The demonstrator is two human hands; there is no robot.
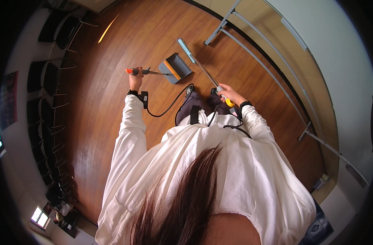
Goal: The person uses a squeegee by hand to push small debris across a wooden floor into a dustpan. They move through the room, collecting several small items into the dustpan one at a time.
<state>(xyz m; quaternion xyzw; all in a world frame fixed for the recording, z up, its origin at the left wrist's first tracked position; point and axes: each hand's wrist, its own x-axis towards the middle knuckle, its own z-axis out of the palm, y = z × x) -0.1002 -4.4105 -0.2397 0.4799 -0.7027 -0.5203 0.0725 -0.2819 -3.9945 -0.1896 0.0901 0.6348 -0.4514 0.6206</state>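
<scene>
My left hand [135,80] is wrapped around the grey handle [145,72] of a long-handled dustpan, just below its orange end. The grey dustpan [182,68], with an orange strip across it, is at the handle's far end, low over or on the floor. My right hand [231,93] grips a broom's metal pole [206,69] near its grey and yellow end. At the pole's other end is a light blue head [185,50], close beside the dustpan's open side and apart from it. Whether the head touches the floor, I cannot tell.
Wooden floorboards [112,70] spread around my feet. A metal stand [257,56] with long rails and floor feet runs along the right wall. Black chairs [51,76] line the left wall. A black cable [162,114] hangs from my left wrist toward my waist.
</scene>
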